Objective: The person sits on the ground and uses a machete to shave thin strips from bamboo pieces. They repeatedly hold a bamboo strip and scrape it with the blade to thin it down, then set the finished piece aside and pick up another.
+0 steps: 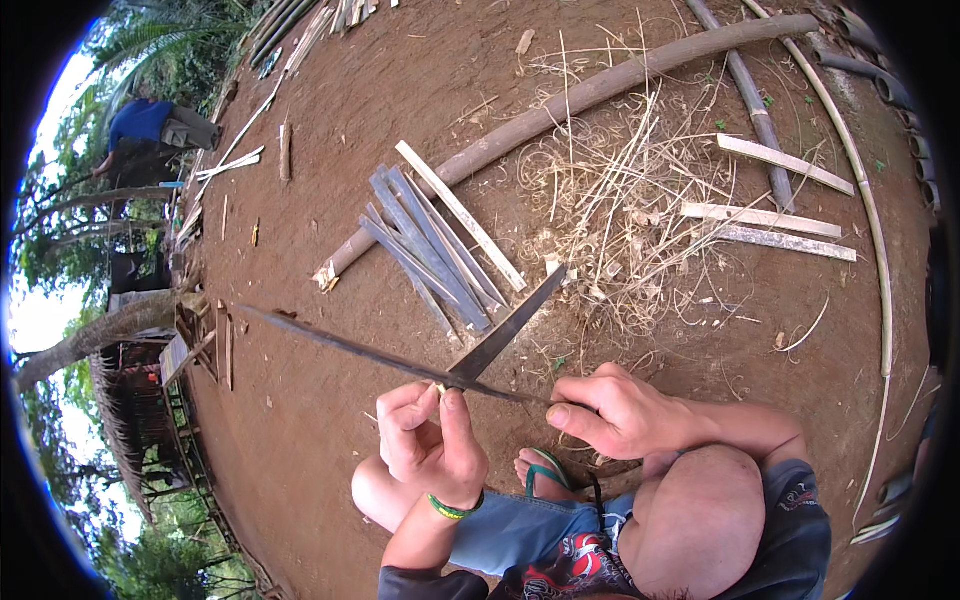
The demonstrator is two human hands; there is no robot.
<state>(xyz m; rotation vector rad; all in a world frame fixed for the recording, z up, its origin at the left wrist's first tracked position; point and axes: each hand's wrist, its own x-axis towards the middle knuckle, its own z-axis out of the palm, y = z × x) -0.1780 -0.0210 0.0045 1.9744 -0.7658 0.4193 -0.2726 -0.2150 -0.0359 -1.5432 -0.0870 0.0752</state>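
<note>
My right hand (615, 408) is closed on the near end of a long, slim, dark blade (345, 341) that reaches far out to the left. A wider dark flat strip (510, 335) crosses the blade and points away to the upper right. My left hand (430, 435) pinches the strip's near end between thumb and finger, where a pale yellowish bit shows. Blade and strip overlap just above the left fingertips; whether they touch, I cannot tell. The grip on the blade is mostly hidden by the right fingers.
Several grey strips (430, 250) lie ahead, beside a long log (570, 105). A heap of curly shavings (630, 210) spreads to their right. Pale slats (770, 220) lie farther right. At the far left, a person in blue (145, 122) bends near the trees.
</note>
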